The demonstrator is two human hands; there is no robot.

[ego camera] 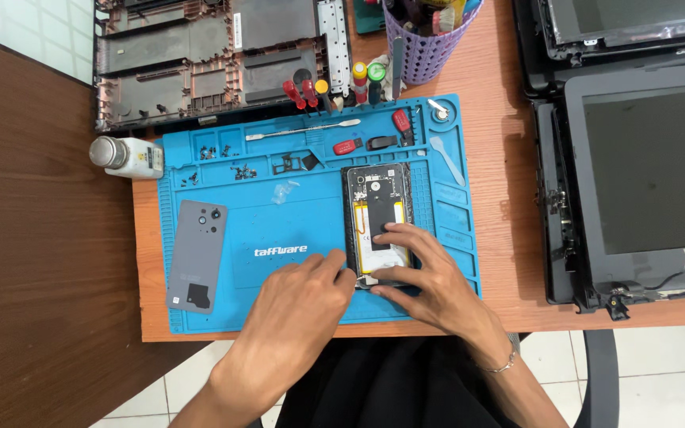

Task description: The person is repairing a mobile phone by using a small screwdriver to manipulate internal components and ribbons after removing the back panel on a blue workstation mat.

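I see a blue repair mat on the wooden table. A grey phone back cover lies on its left part, with small screws scattered near its top edge, a metal spudger beside them. A white bottle rests on its side just off the mat's left corner. Beyond sit a purple tool cup and a stripped laptop chassis; more laptop parts are on my right

Wooden table carrying blue work mat, laptop shells lying at top left & right, purple tool cup standing, white bottle lying
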